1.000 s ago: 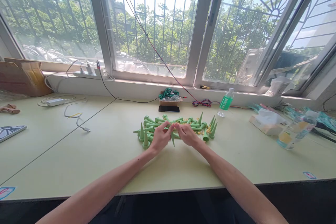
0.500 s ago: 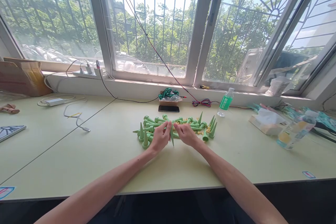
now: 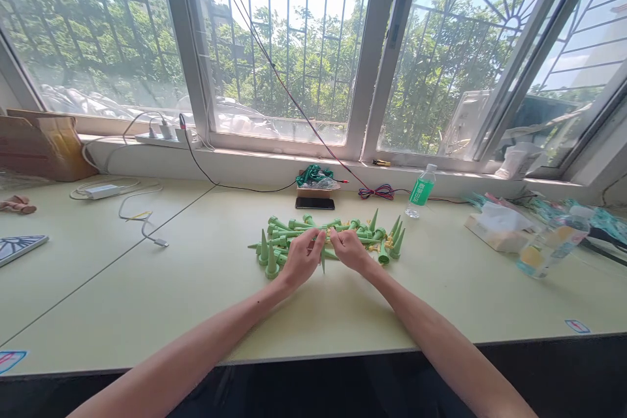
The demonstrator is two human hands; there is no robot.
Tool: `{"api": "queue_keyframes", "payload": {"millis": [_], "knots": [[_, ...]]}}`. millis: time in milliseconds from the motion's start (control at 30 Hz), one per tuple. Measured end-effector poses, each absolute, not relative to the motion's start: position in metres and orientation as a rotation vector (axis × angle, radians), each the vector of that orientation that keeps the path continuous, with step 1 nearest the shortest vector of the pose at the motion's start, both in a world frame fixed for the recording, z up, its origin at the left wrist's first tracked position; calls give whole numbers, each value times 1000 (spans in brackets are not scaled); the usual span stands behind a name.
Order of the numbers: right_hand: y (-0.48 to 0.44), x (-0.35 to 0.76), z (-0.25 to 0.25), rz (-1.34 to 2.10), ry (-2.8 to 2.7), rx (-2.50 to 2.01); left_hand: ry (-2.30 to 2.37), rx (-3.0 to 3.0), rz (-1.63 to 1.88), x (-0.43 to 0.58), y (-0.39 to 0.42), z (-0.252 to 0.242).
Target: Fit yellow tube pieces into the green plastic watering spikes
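A: What are the hands doing?

B: The left hand (image 3: 302, 256) grips a green spike (image 3: 323, 261), its tip pointing down toward the surface (image 3: 313, 320). The right hand (image 3: 349, 250) is just beside it, fingers curled and thumb against them. Whether it pinches anything small, I can't tell.

A: What's changed?

B: A second ago the fingertips of both hands met above the spike. Half a second ago they were apart, with more of the spike in sight, leaning a little. Now a narrow gap remains between the thumbs, and the spike hangs nearly straight, less of it showing.

A: Meaning what for the work?

B: My reading is that the handling is centred on the spike's upper end, with the left hand steadying and the right doing the finer part. The piece hasn't been put down, so I'd judge that this one is unfinished.

A: And around them?

B: Behind and to both sides lie more green spikes (image 3: 283, 233), some standing on their caps, others on their sides. Small yellow pieces (image 3: 374, 248) are scattered among those on the right.

A: Further out?

B: A phone (image 3: 315, 203) lies beyond the pile, in front of a small box (image 3: 313, 192). A green-labelled bottle (image 3: 421, 192) stands to the right. None of those has shifted.
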State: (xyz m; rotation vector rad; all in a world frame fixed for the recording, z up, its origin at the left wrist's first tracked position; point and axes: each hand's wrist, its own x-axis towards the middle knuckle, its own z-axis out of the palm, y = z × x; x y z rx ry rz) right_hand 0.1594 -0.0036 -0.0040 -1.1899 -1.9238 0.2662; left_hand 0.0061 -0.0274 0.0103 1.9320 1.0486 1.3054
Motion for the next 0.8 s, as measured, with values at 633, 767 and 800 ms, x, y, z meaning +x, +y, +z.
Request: {"api": "queue_keyframes", "payload": {"millis": [633,767,800], "knots": [[-11,159,2,283,-1873,-1157,1070,1735,1293,7,-20,8],[-14,160,4,320,-1937,-1124,1056,1660,1311,6,-15,5],[-14,160,3,329,-1952,-1115,1052,1649,1307,5,-14,5]]}}
